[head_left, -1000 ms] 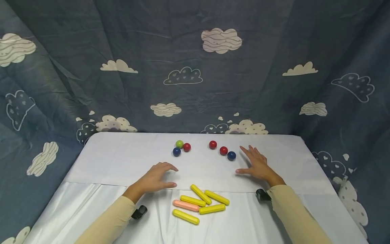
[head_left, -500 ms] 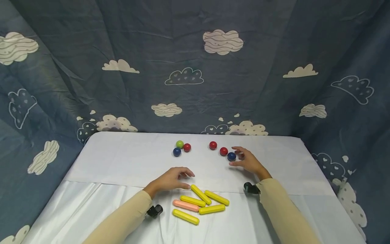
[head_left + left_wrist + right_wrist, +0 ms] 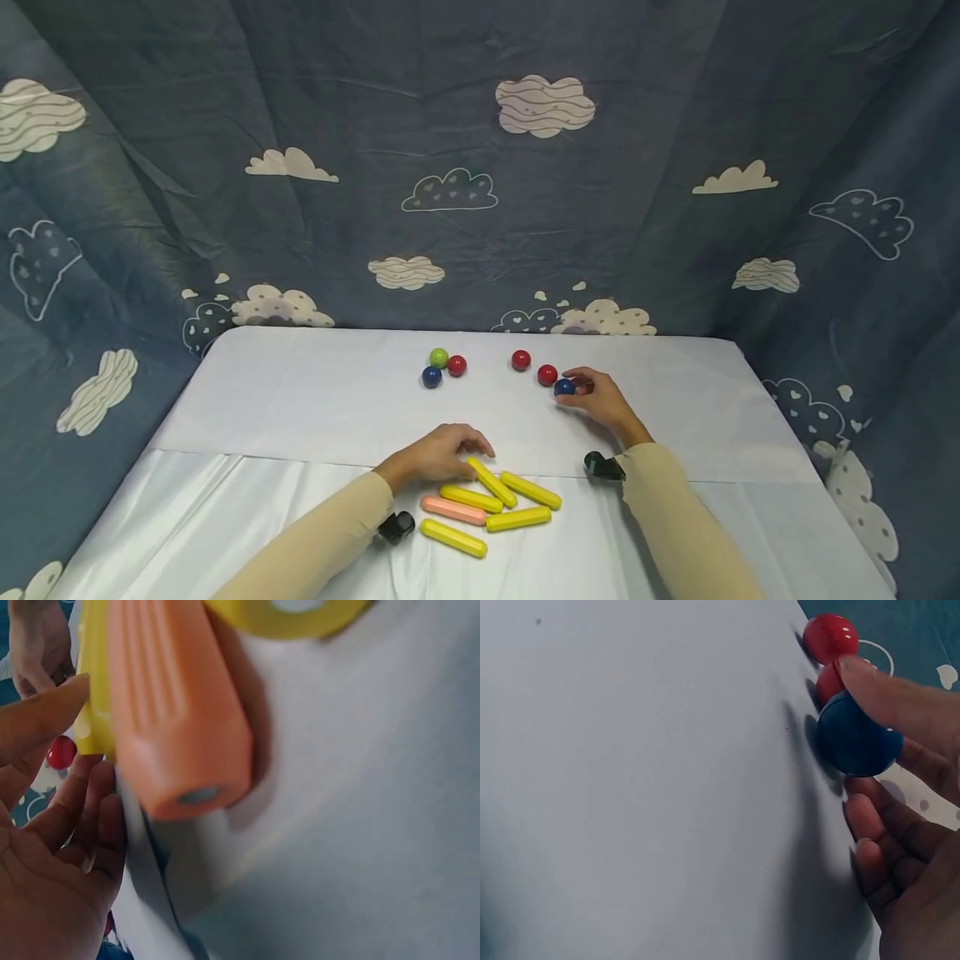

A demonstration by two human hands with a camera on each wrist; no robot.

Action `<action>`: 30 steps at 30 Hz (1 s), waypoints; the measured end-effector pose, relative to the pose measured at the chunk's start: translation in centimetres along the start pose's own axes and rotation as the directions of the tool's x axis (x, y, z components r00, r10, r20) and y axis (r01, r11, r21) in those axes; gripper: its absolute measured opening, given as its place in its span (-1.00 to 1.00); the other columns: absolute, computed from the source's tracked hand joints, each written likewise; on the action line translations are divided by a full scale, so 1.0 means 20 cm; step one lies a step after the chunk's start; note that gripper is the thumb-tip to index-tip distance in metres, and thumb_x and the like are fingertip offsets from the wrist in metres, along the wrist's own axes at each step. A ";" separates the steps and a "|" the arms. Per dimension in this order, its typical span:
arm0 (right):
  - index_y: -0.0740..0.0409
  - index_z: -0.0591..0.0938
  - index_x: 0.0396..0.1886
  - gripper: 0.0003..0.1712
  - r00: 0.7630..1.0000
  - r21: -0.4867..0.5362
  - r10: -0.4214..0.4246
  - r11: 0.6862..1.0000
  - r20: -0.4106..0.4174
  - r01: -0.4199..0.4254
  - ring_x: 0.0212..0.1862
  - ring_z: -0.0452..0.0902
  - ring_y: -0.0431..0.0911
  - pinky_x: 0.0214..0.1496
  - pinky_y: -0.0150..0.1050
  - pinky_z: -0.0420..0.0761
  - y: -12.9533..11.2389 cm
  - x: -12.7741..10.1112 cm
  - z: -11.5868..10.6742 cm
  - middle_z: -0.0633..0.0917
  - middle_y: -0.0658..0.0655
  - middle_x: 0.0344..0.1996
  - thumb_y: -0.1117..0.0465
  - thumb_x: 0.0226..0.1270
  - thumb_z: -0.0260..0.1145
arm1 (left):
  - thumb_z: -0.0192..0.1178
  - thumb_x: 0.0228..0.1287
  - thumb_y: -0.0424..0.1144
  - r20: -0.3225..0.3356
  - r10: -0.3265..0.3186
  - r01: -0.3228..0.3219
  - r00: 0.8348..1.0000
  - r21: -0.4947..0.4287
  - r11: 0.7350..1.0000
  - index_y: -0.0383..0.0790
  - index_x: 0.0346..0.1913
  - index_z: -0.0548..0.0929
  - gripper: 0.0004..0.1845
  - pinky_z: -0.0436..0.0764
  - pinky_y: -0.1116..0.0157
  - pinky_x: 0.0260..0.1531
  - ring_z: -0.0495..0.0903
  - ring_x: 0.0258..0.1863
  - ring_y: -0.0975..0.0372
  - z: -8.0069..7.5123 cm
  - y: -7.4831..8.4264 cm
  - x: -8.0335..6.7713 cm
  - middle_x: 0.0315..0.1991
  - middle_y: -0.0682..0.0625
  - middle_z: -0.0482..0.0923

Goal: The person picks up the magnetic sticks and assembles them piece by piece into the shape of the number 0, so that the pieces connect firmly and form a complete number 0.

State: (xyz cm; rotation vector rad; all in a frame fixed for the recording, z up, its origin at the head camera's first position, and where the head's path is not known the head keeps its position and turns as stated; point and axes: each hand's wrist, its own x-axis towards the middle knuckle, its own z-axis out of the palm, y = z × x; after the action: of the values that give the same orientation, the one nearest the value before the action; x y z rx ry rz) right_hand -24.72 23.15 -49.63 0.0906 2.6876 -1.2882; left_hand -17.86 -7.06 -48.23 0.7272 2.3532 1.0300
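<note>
Currently, a glossy blue ball [image 3: 563,387] is pinched by the right-hand grip [image 3: 602,402], beside a glossy red ball [image 3: 547,375]; a yellow faceted stick [image 3: 495,485] is pinched at its far end by the left-hand grip [image 3: 437,455], white-clothed table [image 3: 337,383] below.

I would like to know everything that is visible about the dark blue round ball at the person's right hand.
This dark blue round ball looks smooth and glossy, perhaps painted wood or plastic, in one plain colour. The person's right hand grips it, the thumb against one side, partly covering it. It is at the smooth white cloth, close to a glossy red round ball. Whether it touches that ball, or is lifted off the cloth, is unclear.
</note>
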 end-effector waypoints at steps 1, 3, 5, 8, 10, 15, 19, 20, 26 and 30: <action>0.23 0.52 0.18 -0.42 1.000 0.004 0.004 1.000 -0.014 -0.004 -0.05 0.37 0.09 0.04 -0.10 0.42 0.00 0.00 0.01 0.54 0.30 0.04 0.22 0.16 0.46 | 0.38 0.11 -0.38 0.000 -0.003 0.003 1.000 0.000 1.000 -0.03 -0.13 0.68 -0.73 0.43 0.19 0.12 0.48 -0.05 0.23 0.01 0.00 0.00 -0.12 0.15 0.56; 0.23 0.54 0.15 -0.47 0.999 0.009 0.011 1.000 -0.045 -0.010 -0.07 0.37 0.07 0.00 -0.13 0.42 0.01 0.00 0.02 0.56 0.27 -0.02 0.24 0.17 0.44 | 0.37 0.12 -0.37 0.002 -0.015 0.015 1.000 0.007 1.000 0.00 -0.16 0.70 -0.75 0.43 0.20 0.09 0.47 -0.09 0.26 0.02 0.00 0.01 -0.15 0.17 0.54; 0.23 0.55 0.14 -0.49 0.998 0.007 0.009 1.000 -0.066 -0.008 -0.08 0.37 0.06 -0.03 -0.15 0.41 0.01 0.00 0.02 0.57 0.24 -0.07 0.25 0.18 0.43 | 0.38 0.11 -0.37 0.001 -0.016 0.016 1.000 0.020 1.000 0.01 -0.19 0.72 -0.77 0.44 0.21 0.08 0.46 -0.11 0.28 0.02 0.00 0.01 -0.18 0.19 0.52; 0.22 0.56 0.13 -0.49 0.996 0.017 0.016 1.000 -0.084 -0.015 -0.08 0.37 0.06 -0.03 -0.16 0.40 0.02 -0.01 0.03 0.57 0.22 -0.11 0.24 0.17 0.44 | 0.38 0.10 -0.38 0.000 -0.003 0.003 1.000 0.058 0.998 -0.01 -0.24 0.74 -0.80 0.45 0.25 0.04 0.46 -0.16 0.32 0.02 0.00 0.00 -0.24 0.20 0.51; 0.23 0.54 0.14 -0.48 0.997 0.023 0.016 1.000 -0.079 -0.014 -0.07 0.36 0.08 -0.02 -0.13 0.40 0.01 -0.01 0.03 0.56 0.25 -0.09 0.23 0.19 0.43 | 0.39 0.10 -0.39 -0.002 0.007 -0.007 1.000 0.078 0.997 -0.03 -0.26 0.75 -0.81 0.46 0.28 0.00 0.47 -0.20 0.34 0.02 0.00 0.00 -0.27 0.20 0.52; 0.23 0.51 0.17 -0.47 0.998 0.049 0.036 0.998 -0.060 -0.033 -0.03 0.34 0.08 0.04 -0.11 0.40 0.01 -0.02 0.04 0.54 0.25 -0.05 0.22 0.22 0.41 | 0.42 0.07 -0.37 -0.004 0.008 -0.007 1.000 0.119 0.993 -0.04 -0.31 0.74 -0.84 0.46 0.31 -0.04 0.46 -0.25 0.38 0.02 0.01 -0.01 -0.32 0.22 0.52; 0.19 0.50 0.18 -0.48 0.998 0.046 0.037 0.998 -0.057 -0.034 -0.04 0.33 0.06 0.03 -0.12 0.39 0.01 -0.01 0.04 0.52 0.22 -0.08 0.22 0.23 0.40 | 0.44 0.04 -0.34 0.004 0.007 -0.007 1.000 0.129 0.992 -0.02 -0.33 0.74 -0.85 0.44 0.34 -0.11 0.45 -0.30 0.39 -0.01 0.01 -0.01 -0.35 0.25 0.56; 0.19 0.50 0.18 -0.48 0.998 0.049 0.032 0.998 -0.055 -0.030 -0.04 0.33 0.06 0.03 -0.11 0.39 0.01 -0.01 0.04 0.52 0.22 -0.08 0.23 0.23 0.40 | 0.44 0.04 -0.34 0.007 0.009 -0.009 1.000 0.124 0.992 -0.02 -0.33 0.75 -0.85 0.44 0.35 -0.15 0.44 -0.32 0.39 -0.02 0.01 -0.02 -0.36 0.25 0.57; 0.18 0.49 0.19 -0.48 0.999 0.053 0.016 0.998 -0.037 -0.014 -0.02 0.33 0.06 0.06 -0.09 0.37 0.02 -0.02 0.04 0.52 0.22 -0.04 0.24 0.25 0.38 | 0.44 0.05 -0.35 0.030 -0.008 0.006 1.000 0.083 0.996 -0.06 -0.33 0.76 -0.86 0.46 0.41 -0.35 0.43 -0.44 0.35 -0.08 0.01 -0.02 -0.44 0.23 0.60; 0.17 0.48 0.20 -0.48 0.999 0.055 0.018 0.998 -0.037 -0.016 0.00 0.33 0.08 0.11 -0.04 0.38 0.03 -0.02 0.04 0.52 0.23 -0.03 0.26 0.25 0.38 | 0.42 0.08 -0.31 -0.011 -0.041 0.041 0.999 0.066 0.997 -0.02 -0.29 0.76 -0.86 0.49 0.37 -0.29 0.46 -0.39 0.32 -0.11 -0.01 0.00 -0.39 0.23 0.62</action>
State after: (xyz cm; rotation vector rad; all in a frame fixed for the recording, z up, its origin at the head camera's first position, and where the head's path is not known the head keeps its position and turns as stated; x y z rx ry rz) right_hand -24.16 22.94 -50.61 0.1449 2.6765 -1.3688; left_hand -19.26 -8.33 -46.96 0.6968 2.4106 0.9441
